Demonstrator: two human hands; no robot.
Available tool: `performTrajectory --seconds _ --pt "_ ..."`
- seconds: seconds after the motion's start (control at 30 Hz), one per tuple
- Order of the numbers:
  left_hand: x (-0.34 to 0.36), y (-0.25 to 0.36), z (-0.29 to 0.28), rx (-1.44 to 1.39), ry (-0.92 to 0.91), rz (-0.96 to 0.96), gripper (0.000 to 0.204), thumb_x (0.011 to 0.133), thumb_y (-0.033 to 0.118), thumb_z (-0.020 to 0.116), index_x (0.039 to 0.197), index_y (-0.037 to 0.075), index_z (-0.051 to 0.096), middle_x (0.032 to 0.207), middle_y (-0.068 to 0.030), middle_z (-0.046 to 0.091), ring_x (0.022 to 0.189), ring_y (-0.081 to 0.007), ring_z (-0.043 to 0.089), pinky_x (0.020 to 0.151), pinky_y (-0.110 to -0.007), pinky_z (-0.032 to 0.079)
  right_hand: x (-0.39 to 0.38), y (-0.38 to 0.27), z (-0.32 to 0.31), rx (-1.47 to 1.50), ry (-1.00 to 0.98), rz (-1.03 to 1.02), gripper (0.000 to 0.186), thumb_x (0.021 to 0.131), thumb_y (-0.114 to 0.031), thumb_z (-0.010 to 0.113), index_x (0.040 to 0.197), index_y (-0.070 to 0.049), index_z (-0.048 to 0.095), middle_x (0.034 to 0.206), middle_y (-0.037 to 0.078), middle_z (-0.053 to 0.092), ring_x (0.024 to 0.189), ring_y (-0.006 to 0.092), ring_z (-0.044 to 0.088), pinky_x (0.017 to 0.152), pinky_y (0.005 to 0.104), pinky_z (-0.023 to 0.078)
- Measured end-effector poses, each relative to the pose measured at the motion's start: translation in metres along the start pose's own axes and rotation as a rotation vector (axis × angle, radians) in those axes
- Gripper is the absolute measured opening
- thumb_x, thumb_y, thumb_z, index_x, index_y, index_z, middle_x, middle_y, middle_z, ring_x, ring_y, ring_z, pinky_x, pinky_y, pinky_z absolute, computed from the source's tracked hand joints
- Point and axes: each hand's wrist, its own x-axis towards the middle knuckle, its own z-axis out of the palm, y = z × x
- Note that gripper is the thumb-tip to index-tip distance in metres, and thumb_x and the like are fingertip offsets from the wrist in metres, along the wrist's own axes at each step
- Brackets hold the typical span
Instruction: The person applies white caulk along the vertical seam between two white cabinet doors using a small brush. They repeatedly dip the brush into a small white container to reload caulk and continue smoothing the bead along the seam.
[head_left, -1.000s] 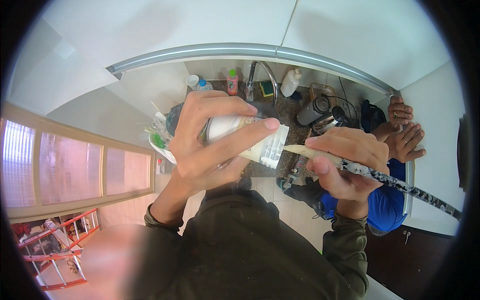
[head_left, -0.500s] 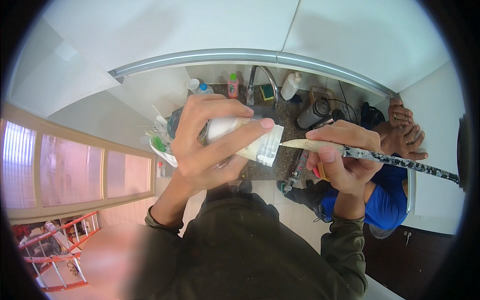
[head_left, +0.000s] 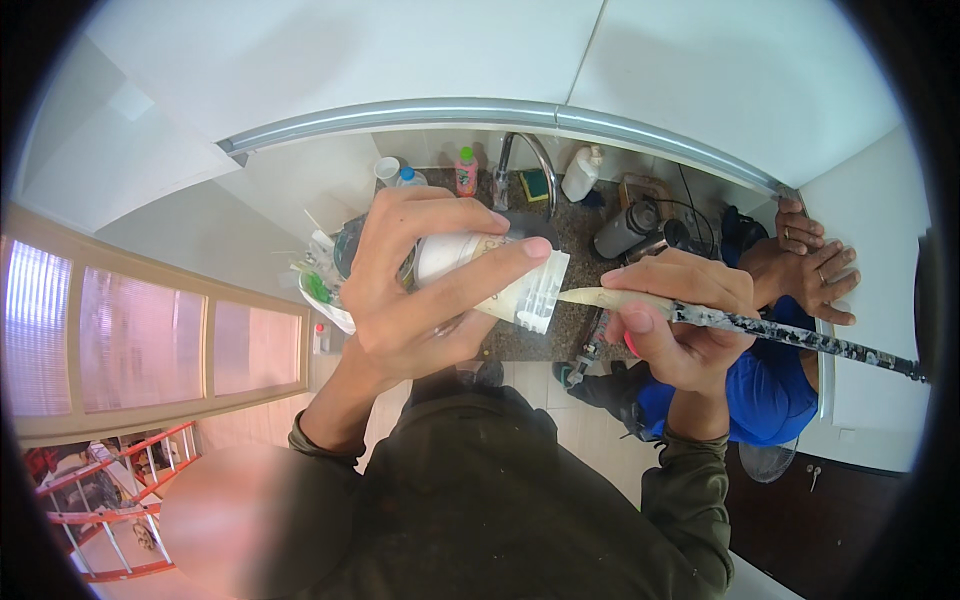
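And here's the left hand, fingers wrapped around a white cylindrical container, holding it tilted above the bench, its pale ribbed end facing right! Over on the right, the right hand has a pinching grip on a paint-speckled rod, its cream pointed tip right by the container's rim; touching or not, I can't tell. Along the bench's far edge: pink bottle, curved faucet, sponge!
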Motion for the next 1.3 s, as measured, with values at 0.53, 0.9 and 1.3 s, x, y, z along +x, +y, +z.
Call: performTrajectory --seconds 0.53,0.9,1.3 --pt "0.039 -0.049 0.006 0.063 0.235 -0.152 0.049 0.072 0.009 0.08 0.116 -0.004 0.064 0.098 -0.0151 0.067 0.088 -0.025 0.064 0.079 -0.032 0.05 0.031 0.045 -0.022 0.463 0.264 0.063 0.017 0.095 -0.003 0.063 0.105 0.011 0.066 0.077 0.014 0.068 0.061 0.0182 0.067 0.055 0.027 0.054" --pt "0.101 -0.15 0.036 0.192 0.639 0.167 0.043 0.099 0.039 0.06 0.103 -0.003 0.064 0.085 -0.0095 0.067 0.074 -0.0132 0.06 0.066 -0.026 0.049 0.075 0.138 -0.024 -0.156 0.234 -0.378 0.02 0.093 -0.002 0.063 0.107 0.011 0.064 0.078 0.017 0.069 0.063 0.0192 0.07 0.055 0.0273 0.056" --pt "0.104 -0.161 0.023 0.18 0.488 0.26 0.044 0.096 0.037 0.056 0.1 -0.006 0.062 0.078 -0.0139 0.063 0.069 -0.0183 0.062 0.062 -0.03 0.055 0.099 0.155 -0.022 -0.283 0.288 -0.67 0.027 0.074 -0.001 0.078 0.1 0.004 0.074 0.076 0.015 0.072 0.062 0.0195 0.069 0.059 0.0246 0.054"
